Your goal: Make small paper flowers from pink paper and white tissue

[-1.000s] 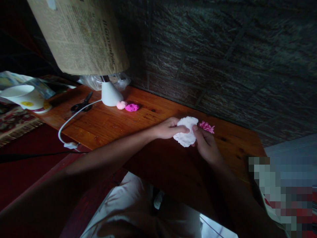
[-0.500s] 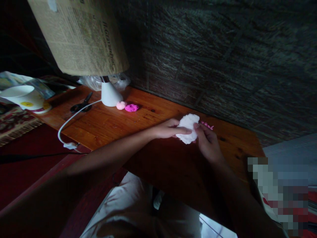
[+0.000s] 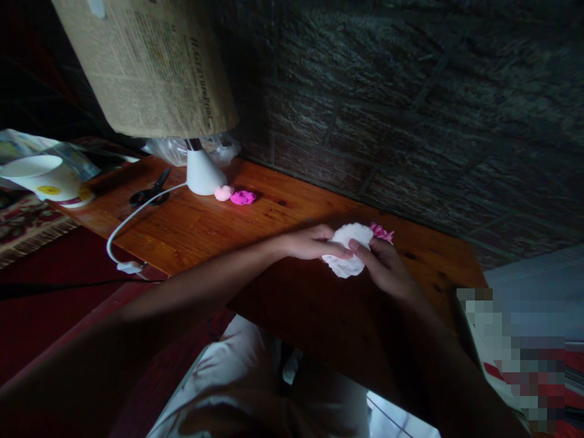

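A white piece with a ruffled edge [image 3: 349,234], soft like paper or clay, is held up between both hands above the table's front part; I cannot tell its material. My left hand [image 3: 314,242] grips its left side, thumb laid across the face. From the right, my right hand [image 3: 385,261] pinches it, the thumb pressed near the middle. Fingers behind the piece are hidden. Just beyond my right hand lies a curly pink piece [image 3: 382,232], partly covered. Further left, a pale pink lump [image 3: 224,193] and a bright magenta lump [image 3: 243,198] sit side by side.
On the wooden table [image 3: 292,210] stands a lamp [image 3: 205,173] with a newsprint shade [image 3: 155,73] and a white cord [image 3: 123,228]. Black scissors [image 3: 152,191] lie left of it, near a paper cup [image 3: 45,176]. A dark brick wall [image 3: 365,103] borders the back.
The white piece has come slightly lower and tilted. My right thumb has shifted left onto its middle, and more of the curly pink piece now shows.
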Demonstrator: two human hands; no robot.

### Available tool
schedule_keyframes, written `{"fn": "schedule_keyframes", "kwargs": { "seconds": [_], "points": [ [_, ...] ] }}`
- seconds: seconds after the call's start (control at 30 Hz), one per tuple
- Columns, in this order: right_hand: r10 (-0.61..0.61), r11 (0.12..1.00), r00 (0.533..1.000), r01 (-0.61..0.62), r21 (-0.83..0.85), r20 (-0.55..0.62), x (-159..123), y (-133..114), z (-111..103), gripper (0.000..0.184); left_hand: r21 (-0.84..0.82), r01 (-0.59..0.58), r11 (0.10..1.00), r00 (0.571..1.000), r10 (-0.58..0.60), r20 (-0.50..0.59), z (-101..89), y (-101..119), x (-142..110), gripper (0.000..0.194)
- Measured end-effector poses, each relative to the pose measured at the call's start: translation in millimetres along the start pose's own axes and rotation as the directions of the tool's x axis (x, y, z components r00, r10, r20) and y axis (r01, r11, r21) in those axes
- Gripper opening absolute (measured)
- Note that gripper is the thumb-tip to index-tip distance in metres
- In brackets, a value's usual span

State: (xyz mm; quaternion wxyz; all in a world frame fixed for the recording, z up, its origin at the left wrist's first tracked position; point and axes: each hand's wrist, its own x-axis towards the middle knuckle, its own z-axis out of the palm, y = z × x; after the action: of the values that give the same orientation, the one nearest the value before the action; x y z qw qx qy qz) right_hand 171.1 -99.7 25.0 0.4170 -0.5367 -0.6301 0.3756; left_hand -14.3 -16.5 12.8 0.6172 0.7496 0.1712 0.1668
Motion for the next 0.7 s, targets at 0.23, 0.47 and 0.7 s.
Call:
{"fn": "schedule_keyframes", "kwargs": {
  "seconds": [0.23, 0.47, 0.7],
  "points": [
    [-0.015, 0.998, 0.999, 0.018, 0.063, -0.049, 2.5, 3.1, 2.8, 0.041, -0.165, 0.076, 0.983, 0.987, -0.098, -0.131, 5.8, 15.0, -0.3, 0.034],
    [0.005, 0.993, 0.988, 0.013, 0.12, -0.152, 3.3, 6.4, 13.8, 0.04, -0.125, 0.028, 0.992, 0.99, -0.045, -0.132, 7.1, 12.3, 0.0, 0.034],
    [0.031, 0.993, 0.995, -0.02, 0.116, -0.099, 2.6, 3.1, 12.8, 0.051, -0.11, -0.023, 0.994, 0.987, 0.005, -0.158, 1.8, 3.0, 2.8, 0.032]
  ]
}}
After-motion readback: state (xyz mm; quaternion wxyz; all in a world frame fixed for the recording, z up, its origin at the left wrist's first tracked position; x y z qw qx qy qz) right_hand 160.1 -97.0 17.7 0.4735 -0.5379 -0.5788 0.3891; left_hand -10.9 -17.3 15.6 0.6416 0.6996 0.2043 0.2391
